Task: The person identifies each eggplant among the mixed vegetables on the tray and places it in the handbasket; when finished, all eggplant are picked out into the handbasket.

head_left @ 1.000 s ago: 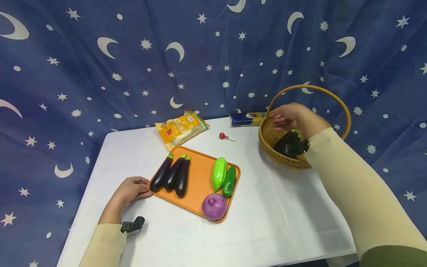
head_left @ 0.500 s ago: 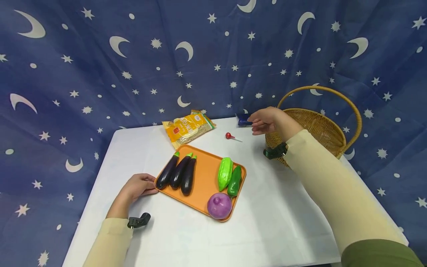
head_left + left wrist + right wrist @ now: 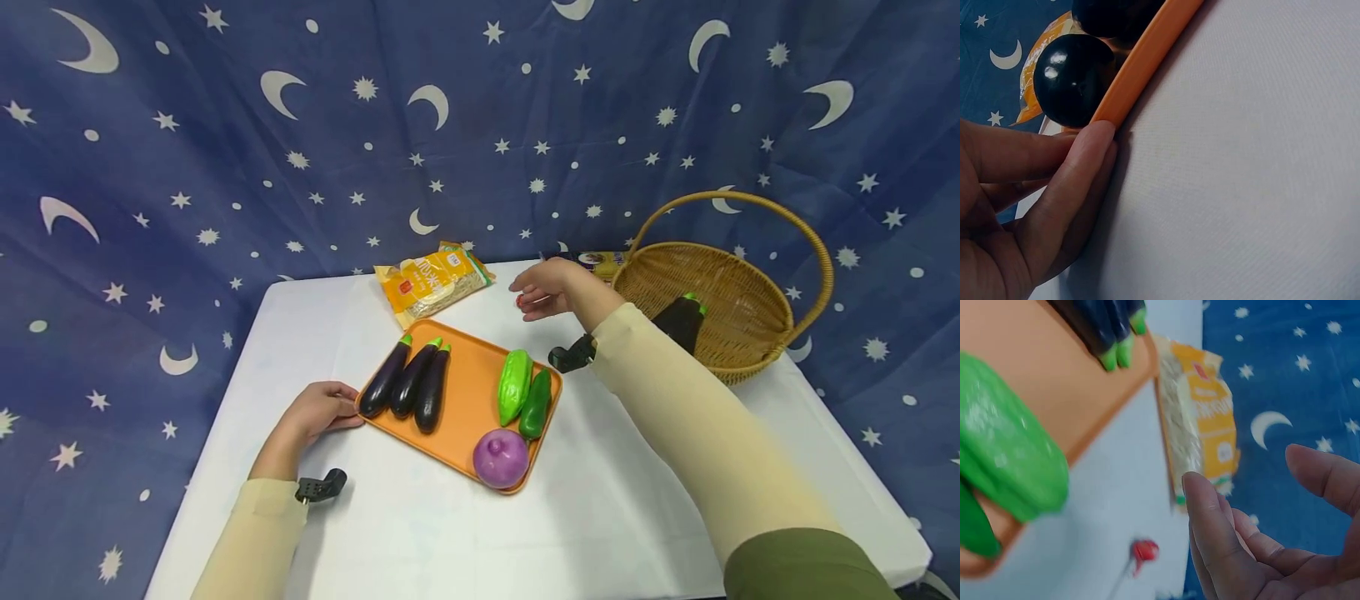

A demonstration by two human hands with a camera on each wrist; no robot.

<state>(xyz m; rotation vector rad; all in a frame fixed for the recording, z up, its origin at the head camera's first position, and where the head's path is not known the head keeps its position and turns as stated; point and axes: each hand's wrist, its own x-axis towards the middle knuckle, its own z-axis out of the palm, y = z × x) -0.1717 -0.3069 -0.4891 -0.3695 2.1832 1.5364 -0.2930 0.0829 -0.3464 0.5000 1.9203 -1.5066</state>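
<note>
At its left corner, the orange tray [image 3: 468, 387] is pinched by my left hand [image 3: 322, 410], with the thumb on the rim in the left wrist view. Three dark eggplants [image 3: 408, 385] lie side by side at the tray's left. Its right side bears a light green ridged vegetable [image 3: 514, 387], a green pepper [image 3: 535, 406] and a purple onion [image 3: 501, 458]. My right hand [image 3: 553, 286] hovers over the back of the table, holding nothing, thumb apart from the fingers. It partly hides a red lollipop [image 3: 1145, 550]; the yellow bag of grain [image 3: 1207, 419] lies beyond the fingertips.
A wicker basket [image 3: 750, 292] with a tall handle stands at the right, with dark eggplants [image 3: 678, 321] inside. Behind my right hand lies a blue and yellow packet [image 3: 600, 262]. A starry blue curtain [image 3: 450, 200] hangs along the table's back edge.
My right hand has moved left from the basket to above the lollipop, its fingers empty. The left hand stays at the tray's corner. The head view has shifted slightly.
</note>
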